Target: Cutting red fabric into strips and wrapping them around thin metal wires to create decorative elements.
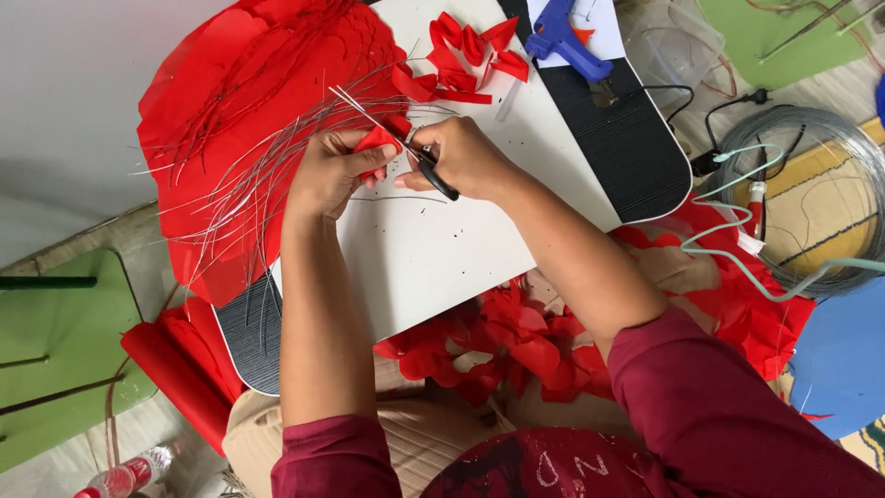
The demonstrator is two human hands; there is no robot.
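Note:
My left hand (330,171) pinches a small red paper piece (376,141) above a white board (433,249) on my lap. My right hand (461,155) grips black-handled scissors (417,152), whose silver blades point up-left and meet the red piece. Several folded red petals (466,57) lie on the board's far end. A bundle of thin grey wires (249,175) fans out to the left, just under my left hand.
A large red paper sheet (240,101) lies left of the board. A blue glue gun (567,39) rests at the top. A coil of grey wire (811,194) sits right. Red paper scraps (516,346) cover my lap. A red paper roll (171,373) and a green chair (55,350) are at lower left.

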